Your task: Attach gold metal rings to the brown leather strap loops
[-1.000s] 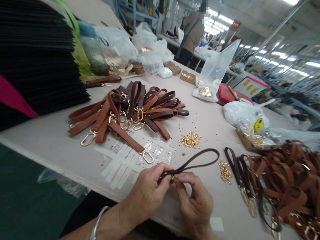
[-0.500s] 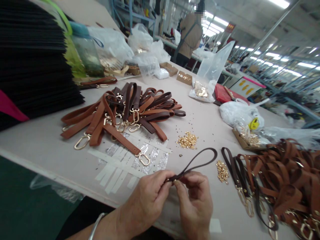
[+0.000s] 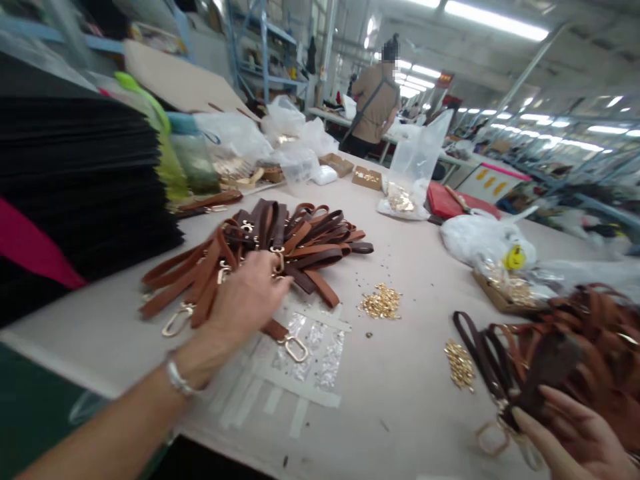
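Observation:
My left hand (image 3: 253,287) reaches over a pile of brown leather wrist straps (image 3: 320,233) with gold clasps. Its thumb and forefinger look apart beside a clasp, though the other fingers are partly hidden. At the lower right, my right hand (image 3: 580,430) pinches a dark brown wrist strap (image 3: 547,367), blurred by motion. Gold clasps (image 3: 495,437) hang just left of its thumb. Under and behind that hand lies a second heap of brown straps (image 3: 600,333).
Two small heaps of gold fittings, one mid-table (image 3: 381,302) and one farther right (image 3: 459,365), lie on the table (image 3: 400,373). A tall black stack (image 3: 85,187) stands left. Plastic bags (image 3: 415,160) and small boxes (image 3: 367,177) line the back. A person (image 3: 375,100) stands beyond.
My hands have parted from the dark strap they held together in front of me. The left has moved up-left to the strap pile; the right has moved to the heap at right.

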`<state>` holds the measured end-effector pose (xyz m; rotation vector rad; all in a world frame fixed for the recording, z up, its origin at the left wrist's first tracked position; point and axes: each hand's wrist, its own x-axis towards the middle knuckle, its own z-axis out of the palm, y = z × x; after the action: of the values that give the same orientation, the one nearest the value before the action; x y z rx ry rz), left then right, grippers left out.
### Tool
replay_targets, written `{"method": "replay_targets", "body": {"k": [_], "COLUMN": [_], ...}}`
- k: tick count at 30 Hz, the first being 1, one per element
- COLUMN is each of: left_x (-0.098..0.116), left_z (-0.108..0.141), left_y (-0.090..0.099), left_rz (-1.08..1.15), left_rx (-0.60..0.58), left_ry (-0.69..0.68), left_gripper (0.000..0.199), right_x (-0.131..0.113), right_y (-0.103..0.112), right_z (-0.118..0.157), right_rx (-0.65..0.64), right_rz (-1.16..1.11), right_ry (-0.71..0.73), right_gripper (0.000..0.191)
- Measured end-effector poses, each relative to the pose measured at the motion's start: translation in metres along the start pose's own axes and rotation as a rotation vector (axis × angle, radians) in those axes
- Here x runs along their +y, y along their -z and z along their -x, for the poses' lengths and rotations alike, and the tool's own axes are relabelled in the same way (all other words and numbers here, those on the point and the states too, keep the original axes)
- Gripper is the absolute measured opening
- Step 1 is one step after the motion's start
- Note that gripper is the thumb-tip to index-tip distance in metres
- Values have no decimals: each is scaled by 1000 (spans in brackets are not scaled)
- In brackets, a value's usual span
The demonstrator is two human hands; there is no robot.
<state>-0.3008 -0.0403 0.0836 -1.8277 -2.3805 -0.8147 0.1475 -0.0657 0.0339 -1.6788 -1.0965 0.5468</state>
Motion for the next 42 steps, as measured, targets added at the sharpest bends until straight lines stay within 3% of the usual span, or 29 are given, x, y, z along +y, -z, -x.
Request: {"method": "replay_targets", "body": {"k": [3, 4, 6, 10, 13, 17, 19, 21, 24, 27, 34, 36, 39, 42], "left_x": [-41, -50, -59, -54, -46, -36, -31, -24, -12, -4, 10, 15, 25, 35], "left_z": [-29, -34, -38, -34, -29, -22, -16, -6, 12, 31, 58, 63, 68, 74], "left_y": [-1, -4, -10, -13, -7, 7, 12, 15, 9, 0, -5, -5, -8, -14], "left_rz": [-82, -54, 24, 227, 246, 269, 373, 648, 1155, 1379, 1525, 1516, 1461, 1442], "left_rx": [50, -4, 3, 82, 140, 241, 159, -3, -276, -451, -610, -633, -657, -682], "left_ry": [103, 76, 74, 75, 48, 60, 108, 221, 434, 524, 519, 532, 492, 432], "left_gripper": [43, 43, 38, 27, 26, 21, 20, 22, 25, 31, 14, 14, 15, 22], "right_x": [0, -1, -3, -13, -27, -44, -48, -48, -45, -40, -41, -50, -70, -89], "right_y": [46, 54, 54, 3, -53, -112, -131, -144, -154, -155, -146, -142, -137, -139], "right_z": [-38, -45, -51, -27, -2, -3, -12, -19, -23, -25, -26, -17, 9, 43], "right_rx": [-16, -30, -50, -113, -318, -427, -427, -442, -469, -483, -465, -475, -588, -706], "right_rz": [320, 422, 610, 695, 561, 672, 734, 742, 743, 741, 721, 590, 150, -222], "right_ry": [11, 32, 106, 410, 617, 757, 758, 768, 799, 817, 792, 652, 305, 79], "right_gripper": [57, 55, 46, 32, 24, 27, 30, 28, 24, 23, 24, 22, 25, 25]}}
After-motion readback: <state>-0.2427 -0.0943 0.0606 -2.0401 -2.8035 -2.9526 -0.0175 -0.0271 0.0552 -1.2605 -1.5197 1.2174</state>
